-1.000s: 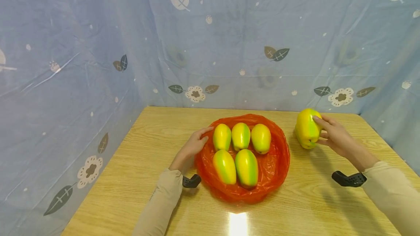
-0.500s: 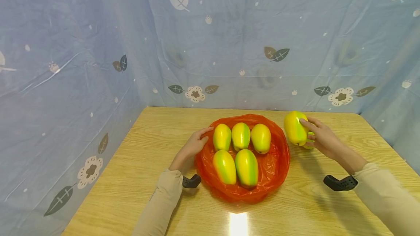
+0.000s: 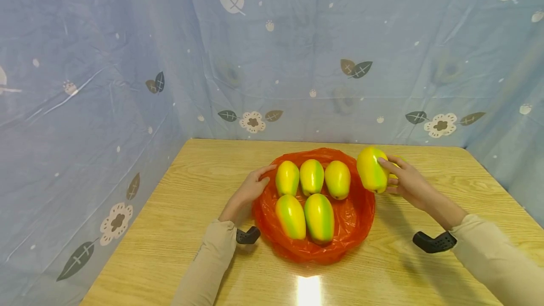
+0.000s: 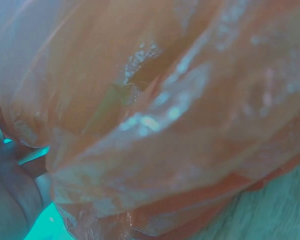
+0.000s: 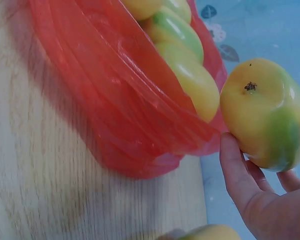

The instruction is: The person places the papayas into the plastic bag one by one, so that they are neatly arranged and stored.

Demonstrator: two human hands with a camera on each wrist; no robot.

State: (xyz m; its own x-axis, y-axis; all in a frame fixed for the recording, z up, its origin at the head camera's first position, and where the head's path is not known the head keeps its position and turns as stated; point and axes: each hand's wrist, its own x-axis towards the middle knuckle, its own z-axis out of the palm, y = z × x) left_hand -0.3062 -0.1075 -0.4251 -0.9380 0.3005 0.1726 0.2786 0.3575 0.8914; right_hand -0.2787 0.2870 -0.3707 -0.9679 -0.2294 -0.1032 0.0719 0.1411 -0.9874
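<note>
My right hand [image 3: 410, 181] grips a yellow-green mango [image 3: 372, 170], raised above the right rim of a red plastic bag [image 3: 352, 230]. In the right wrist view, its fingers [image 5: 235, 167] support that mango [image 5: 260, 110] beside the bag's wall. Several mangoes lie inside the open bag in two rows, including one at the front [image 3: 319, 218]. My left hand [image 3: 248, 188] holds the bag's left rim. The left wrist view shows this hand [image 4: 15, 185] at the bag's edge, with the wrinkled plastic [image 4: 140, 160] filling most of the frame.
Another mango [image 3: 395, 172] stands on the wooden table [image 3: 204, 174], mostly hidden behind my right hand; its top shows low in the right wrist view. A blue patterned curtain [image 3: 276, 51] encloses the back and sides.
My right hand has carried the mango leftward from the table's right side to the bag's rim, exposing another mango behind it. The left hand and the bag stay put.
</note>
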